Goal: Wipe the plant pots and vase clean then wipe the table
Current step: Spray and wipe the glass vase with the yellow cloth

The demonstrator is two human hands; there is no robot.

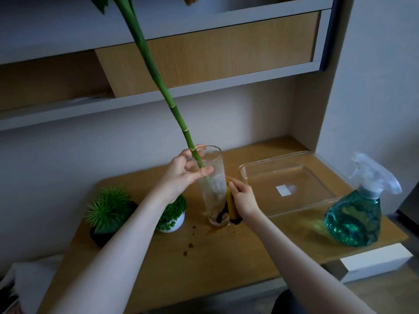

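Your left hand (186,171) is gripping the glass vase (212,184) near its rim, thumb on the near side, fingers wrapped round the far side, right where the green bamboo stalk (158,80) enters the mouth and leans up and away to your left. Your right hand (243,199) is pinching a yellow cloth (231,205) flat against the vase's right wall, low down; the cloth has a dark edge trailing at the base. Read: you're on the vase-wiping step, one hand steadying, the other scrubbing the outside. Just below your hands, brown spots and a wet patch (214,231) sit on the wooden table (226,268), so the table wipe isn't done. Left of your left forearm: a white pot (174,225) with a leafy green plant, touching or nearly touching the arm, and a dark pot (102,236) with a spiky plant beyond it; can't tell if either is clean. Right of your right hand: a clear plastic tray (288,159), then a teal spray bottle (356,216) well apart. Next move likely needs a firm rim hold while you run the cloth round the glass; the tall stalk makes it top-heavy, tipping risk.
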